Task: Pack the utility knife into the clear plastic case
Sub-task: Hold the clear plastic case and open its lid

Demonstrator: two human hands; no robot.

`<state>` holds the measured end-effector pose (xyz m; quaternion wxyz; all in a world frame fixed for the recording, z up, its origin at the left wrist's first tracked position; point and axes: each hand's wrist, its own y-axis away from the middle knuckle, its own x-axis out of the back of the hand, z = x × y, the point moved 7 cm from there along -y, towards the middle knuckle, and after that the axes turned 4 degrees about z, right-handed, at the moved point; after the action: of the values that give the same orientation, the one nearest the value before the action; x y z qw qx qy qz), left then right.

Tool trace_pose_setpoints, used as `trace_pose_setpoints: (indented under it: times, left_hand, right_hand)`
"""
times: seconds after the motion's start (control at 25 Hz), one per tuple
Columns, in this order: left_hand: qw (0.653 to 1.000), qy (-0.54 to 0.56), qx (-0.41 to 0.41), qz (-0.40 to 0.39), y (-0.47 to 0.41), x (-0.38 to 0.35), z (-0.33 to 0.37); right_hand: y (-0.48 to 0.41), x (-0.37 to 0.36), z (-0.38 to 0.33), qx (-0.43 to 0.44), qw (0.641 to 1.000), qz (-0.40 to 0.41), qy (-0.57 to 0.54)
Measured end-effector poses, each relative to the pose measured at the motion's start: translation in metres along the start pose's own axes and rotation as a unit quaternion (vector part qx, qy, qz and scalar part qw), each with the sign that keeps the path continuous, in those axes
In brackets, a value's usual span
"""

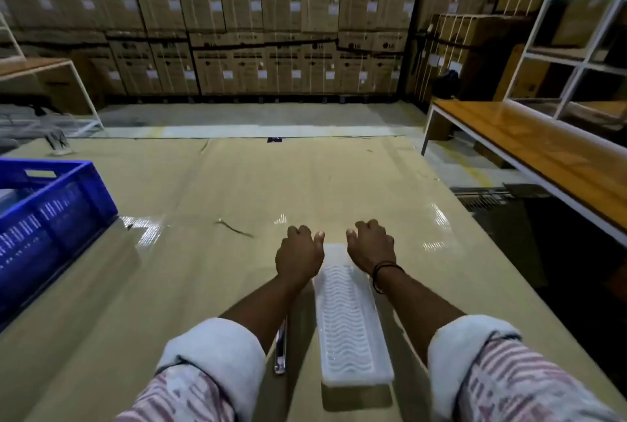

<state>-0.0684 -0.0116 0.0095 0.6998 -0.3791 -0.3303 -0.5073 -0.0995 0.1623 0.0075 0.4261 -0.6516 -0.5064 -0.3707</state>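
Note:
The clear plastic case (353, 326) lies lengthwise on the cardboard-covered table, its wavy ribbed lid facing up. My left hand (298, 253) rests at the far left corner of the case and my right hand (371, 247) at its far right corner; both have curled fingers touching its far end. A slim metallic object, probably the utility knife (281, 350), lies on the table just left of the case, partly hidden under my left forearm.
A blue plastic crate (51, 214) stands at the table's left edge. A wooden bench (529, 146) with a white metal rack (576, 58) runs along the right. Stacked cardboard boxes (258, 21) fill the back wall.

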Motion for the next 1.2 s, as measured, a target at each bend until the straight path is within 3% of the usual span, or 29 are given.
trace_pose_setpoints:
  times: [0.16,0.32,0.76,1.2]
  left_hand:
    - [0.989,0.093,0.087,-0.070,0.009,-0.038,-0.014]
    - [0.981,0.160,0.096,-0.046,0.009,-0.049,-0.017]
    - [0.981,0.170,0.088,-0.003,0.012,-0.046,-0.017]
    - [0.976,0.199,0.091,0.006,0.011,-0.045,-0.021]
  right_hand:
    - [0.007,-0.028,0.013,-0.095,0.993,-0.046,-0.046]
    - [0.008,-0.043,0.023,-0.138,0.984,-0.037,-0.104]
    - [0.006,-0.040,0.019,-0.092,0.993,0.031,-0.074]
    - [0.001,-0.048,0.021,-0.069,0.995,0.032,-0.056]
